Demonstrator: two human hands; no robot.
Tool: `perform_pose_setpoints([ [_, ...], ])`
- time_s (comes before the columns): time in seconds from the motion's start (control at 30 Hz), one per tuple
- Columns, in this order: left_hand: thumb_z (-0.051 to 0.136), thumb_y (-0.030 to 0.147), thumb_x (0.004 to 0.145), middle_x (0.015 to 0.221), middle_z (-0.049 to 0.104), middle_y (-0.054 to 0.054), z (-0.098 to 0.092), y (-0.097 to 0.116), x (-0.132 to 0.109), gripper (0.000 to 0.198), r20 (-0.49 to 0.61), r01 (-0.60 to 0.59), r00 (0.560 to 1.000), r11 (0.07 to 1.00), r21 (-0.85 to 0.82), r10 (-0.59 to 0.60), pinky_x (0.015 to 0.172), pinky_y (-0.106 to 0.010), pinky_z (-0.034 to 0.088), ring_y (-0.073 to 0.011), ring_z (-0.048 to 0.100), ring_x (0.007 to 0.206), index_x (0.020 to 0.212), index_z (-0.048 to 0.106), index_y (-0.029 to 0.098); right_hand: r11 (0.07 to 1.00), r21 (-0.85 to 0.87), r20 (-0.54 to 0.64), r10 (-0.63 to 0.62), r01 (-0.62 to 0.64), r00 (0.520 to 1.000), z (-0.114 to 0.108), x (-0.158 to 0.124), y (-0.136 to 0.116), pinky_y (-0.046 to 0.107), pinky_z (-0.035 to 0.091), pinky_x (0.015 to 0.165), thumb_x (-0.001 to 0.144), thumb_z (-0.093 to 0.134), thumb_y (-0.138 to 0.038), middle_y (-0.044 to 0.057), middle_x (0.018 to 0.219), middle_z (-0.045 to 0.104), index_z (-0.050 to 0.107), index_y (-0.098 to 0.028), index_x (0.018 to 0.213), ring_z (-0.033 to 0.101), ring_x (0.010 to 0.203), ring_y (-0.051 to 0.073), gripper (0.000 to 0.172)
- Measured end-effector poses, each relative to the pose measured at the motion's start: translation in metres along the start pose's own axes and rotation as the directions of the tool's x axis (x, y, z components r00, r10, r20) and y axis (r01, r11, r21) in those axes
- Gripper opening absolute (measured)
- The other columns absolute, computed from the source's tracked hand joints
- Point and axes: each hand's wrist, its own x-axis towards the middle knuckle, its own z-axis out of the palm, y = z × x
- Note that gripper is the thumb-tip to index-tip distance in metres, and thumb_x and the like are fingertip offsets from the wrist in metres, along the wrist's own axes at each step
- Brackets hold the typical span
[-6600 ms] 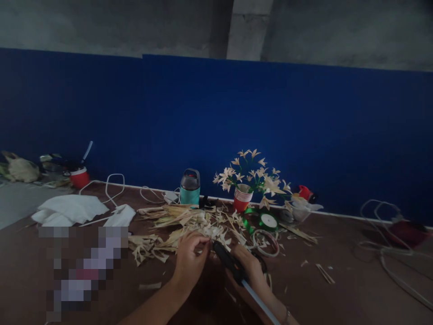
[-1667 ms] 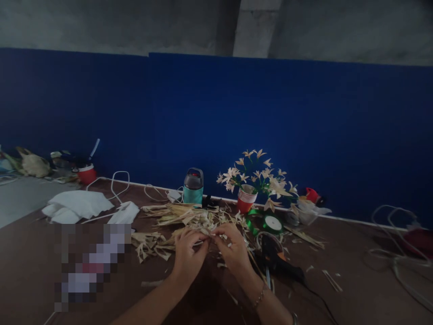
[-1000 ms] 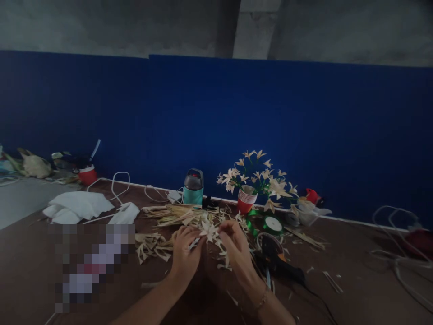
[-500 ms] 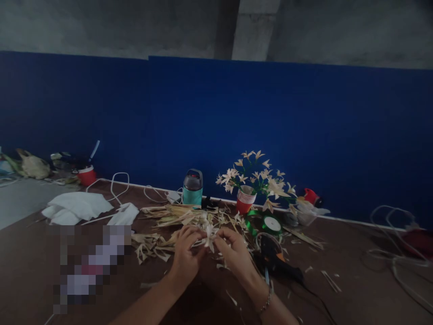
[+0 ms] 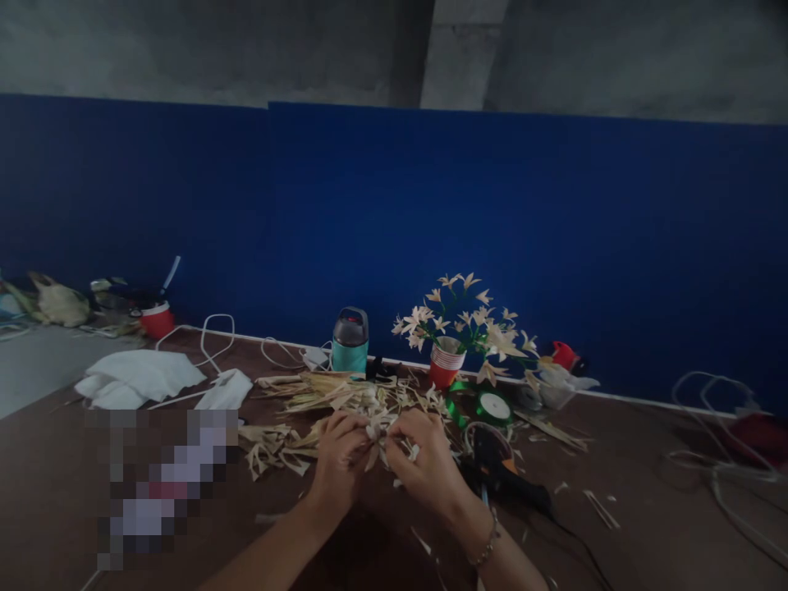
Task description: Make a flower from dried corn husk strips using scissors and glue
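My left hand (image 5: 338, 460) and my right hand (image 5: 423, 461) meet over the brown table (image 5: 628, 533), fingers pinched together on a small pale husk flower (image 5: 377, 428). Just behind them lies a heap of dried husk strips (image 5: 332, 398). A black glue gun (image 5: 501, 474) lies on the table right of my right hand, its cord trailing toward the near edge.
A red paper cup of finished pale flowers (image 5: 459, 332), a teal bottle (image 5: 350, 339), green ribbon rolls (image 5: 489, 405), white cloth (image 5: 139, 377) and white cables (image 5: 717, 472) stand around. A blue wall panel (image 5: 431, 230) closes the table's far side.
6.6 s ago my right hand held the glue gun; it now lies on the table. Since then both hands have been turning the small flower, dropping slightly lower over the last half second.
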Motion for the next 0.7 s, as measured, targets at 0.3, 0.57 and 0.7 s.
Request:
perform_pose_setpoints([
  [0.3,0.051,0.028,0.080,0.064,0.064,-0.003,-0.0020,-0.0011,0.0017,0.028,-0.067,-0.047,0.997,0.999,-0.014,0.046,0.069,-0.034,0.037,-0.0190,0.053,0.073,0.055,0.062,0.021,0.996,0.083,0.042,0.027,-0.031,0.999,-0.0024,0.0024,0.0017,0.028,0.033,0.071,0.070,0.054,-0.013,-0.003,0.062,0.058,0.056,-0.019,0.059,0.053,0.066,0.014,0.014],
  [0.57,0.047,0.024,0.080,0.060,0.060,-0.001,-0.0021,0.0037,0.0028,0.023,0.015,-0.131,0.991,0.985,-0.116,0.133,0.067,-0.033,0.037,-0.0175,0.051,0.068,0.061,0.060,0.021,0.883,0.425,0.141,0.152,-0.199,0.978,-0.0088,0.0048,0.0046,0.026,0.043,0.069,0.075,0.056,-0.020,0.002,0.079,0.061,0.066,-0.020,0.082,0.056,0.076,0.015,0.012],
  [0.7,0.047,0.019,0.078,0.062,0.063,-0.001,-0.0020,0.0086,0.0043,0.021,0.045,-0.154,0.986,0.982,-0.110,0.160,0.067,-0.032,0.037,-0.0170,0.052,0.067,0.061,0.060,0.022,0.910,0.392,0.088,0.112,-0.137,0.990,-0.0051,0.0051,0.0073,0.027,0.042,0.071,0.068,0.061,-0.015,0.000,0.075,0.058,0.063,-0.019,0.064,0.056,0.075,0.016,0.006],
])
